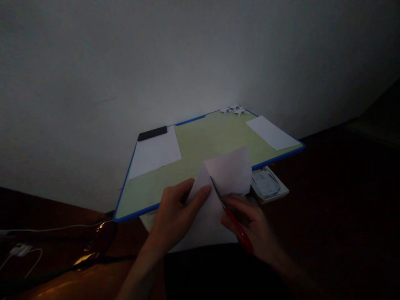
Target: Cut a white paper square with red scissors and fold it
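My left hand [173, 210] pinches a folded white sheet of paper [229, 171] at its left side, thumb on top. Red-handled scissors [233, 218] are gripped in my right hand [254, 225], and their blades reach up into the paper near its fold. Both hands hover over the near edge of a green board with a blue rim [203, 139]. On the board lie a white sheet at the left [156, 152] and a smaller white sheet at the right [271, 132].
A black bar [152, 133] lies at the board's far left corner. Several small white paper cut-outs [234, 109] sit at the far edge by the wall. A clear packet [267, 184] lies under the board's right side. White cables [25, 250] trail at the left on the dark floor.
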